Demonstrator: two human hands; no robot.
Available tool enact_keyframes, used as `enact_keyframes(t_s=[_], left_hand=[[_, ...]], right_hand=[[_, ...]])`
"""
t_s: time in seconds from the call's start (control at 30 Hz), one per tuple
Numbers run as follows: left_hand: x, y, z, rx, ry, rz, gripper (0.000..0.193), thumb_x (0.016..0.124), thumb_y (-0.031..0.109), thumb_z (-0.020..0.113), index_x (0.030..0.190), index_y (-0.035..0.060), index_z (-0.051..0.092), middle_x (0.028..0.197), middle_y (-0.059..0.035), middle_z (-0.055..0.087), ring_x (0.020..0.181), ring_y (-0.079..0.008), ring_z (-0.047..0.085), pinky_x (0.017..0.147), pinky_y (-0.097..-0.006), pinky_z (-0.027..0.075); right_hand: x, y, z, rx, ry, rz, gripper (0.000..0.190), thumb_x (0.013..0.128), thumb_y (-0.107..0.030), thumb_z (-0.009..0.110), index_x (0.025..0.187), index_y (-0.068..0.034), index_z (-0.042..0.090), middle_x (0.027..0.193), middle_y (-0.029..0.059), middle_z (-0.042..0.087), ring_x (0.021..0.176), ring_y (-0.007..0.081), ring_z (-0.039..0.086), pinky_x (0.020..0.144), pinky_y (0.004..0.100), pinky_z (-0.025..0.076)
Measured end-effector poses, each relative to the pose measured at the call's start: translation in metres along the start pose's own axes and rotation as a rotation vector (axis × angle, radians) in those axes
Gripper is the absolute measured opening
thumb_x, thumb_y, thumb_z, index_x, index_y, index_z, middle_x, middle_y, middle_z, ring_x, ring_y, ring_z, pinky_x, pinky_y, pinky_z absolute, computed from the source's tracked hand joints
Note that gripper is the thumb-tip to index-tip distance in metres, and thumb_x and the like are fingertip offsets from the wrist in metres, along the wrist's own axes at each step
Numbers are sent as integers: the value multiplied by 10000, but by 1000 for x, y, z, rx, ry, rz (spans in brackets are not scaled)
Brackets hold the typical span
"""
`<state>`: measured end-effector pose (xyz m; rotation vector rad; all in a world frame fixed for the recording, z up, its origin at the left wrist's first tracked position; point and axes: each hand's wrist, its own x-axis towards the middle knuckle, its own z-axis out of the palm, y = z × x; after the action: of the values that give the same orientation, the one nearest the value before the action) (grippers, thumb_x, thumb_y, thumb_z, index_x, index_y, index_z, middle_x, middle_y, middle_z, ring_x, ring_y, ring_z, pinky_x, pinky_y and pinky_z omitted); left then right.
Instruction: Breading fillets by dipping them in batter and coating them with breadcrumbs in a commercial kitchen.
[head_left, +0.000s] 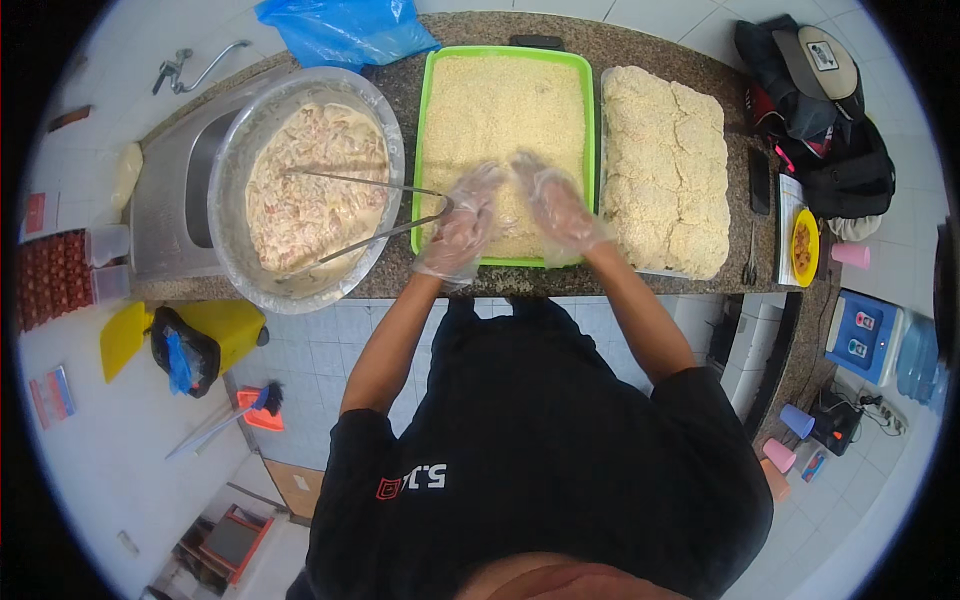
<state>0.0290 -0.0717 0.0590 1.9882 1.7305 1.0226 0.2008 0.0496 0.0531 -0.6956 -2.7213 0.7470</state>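
My left hand (469, 217) and my right hand (556, 206) wear clear plastic gloves. Both rest low over pale breadcrumbs (506, 105) that fill a lime-green tray (590, 112). Their fingers are extended and touch the crumbs. A pinkish piece (510, 224), mostly coated, shows faintly between them. Metal tongs (360, 180) span from a large metal basin (225, 225) to the tray's left rim, their bend beside my left hand; whether that hand touches them is unclear. Inside the basin lies raw meat in creamy batter (322, 187). Right of the tray, crumb-coated pieces (664, 172) are packed in layers.
A blue plastic bag (345, 30) lies behind the basin, near a steel sink (169, 202). Scissors (750, 262), a phone (759, 180) and a yellow plate (805, 247) occupy the counter's right side. A yellow bin (232, 337) stands on the floor at left.
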Motion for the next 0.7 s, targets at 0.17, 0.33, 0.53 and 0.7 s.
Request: enact_keyframes(t_s=[0.17,0.33,0.53,0.7], left_hand=[[7,-12,10,-32,158,-117,438,925,136,446,1353,48,484,1413,-163,451,1357,-311,367,1161,-395,210],[31,-15,39,228,23,-71,470,921,206,460,1376,88,460,1492,-124,360,1421,-291,263,1170,-461,153],[24,-5,50,293,-63,-6,482,922,225,474,1372,54,449,1481,-168,361,1414,-313,276,1161,-502,167],[26,19,61,249,-50,46,481,915,220,467,1350,15,454,1462,-207,373,1396,-342,308,1149,-513,202]], right_hand=[[-36,-27,0,-7,-11,-62,526,882,-93,452,1394,21,404,1444,237,387,1335,343,403,1121,406,313],[-59,-27,-14,113,-362,163,371,824,-64,528,1183,16,580,1261,223,568,1204,364,517,1035,426,399],[-59,-25,-46,257,216,181,304,806,14,536,1089,25,646,1073,193,667,981,318,639,862,391,486],[-53,-19,-49,213,333,182,201,820,-20,573,993,13,669,957,197,657,877,353,624,766,422,493]])
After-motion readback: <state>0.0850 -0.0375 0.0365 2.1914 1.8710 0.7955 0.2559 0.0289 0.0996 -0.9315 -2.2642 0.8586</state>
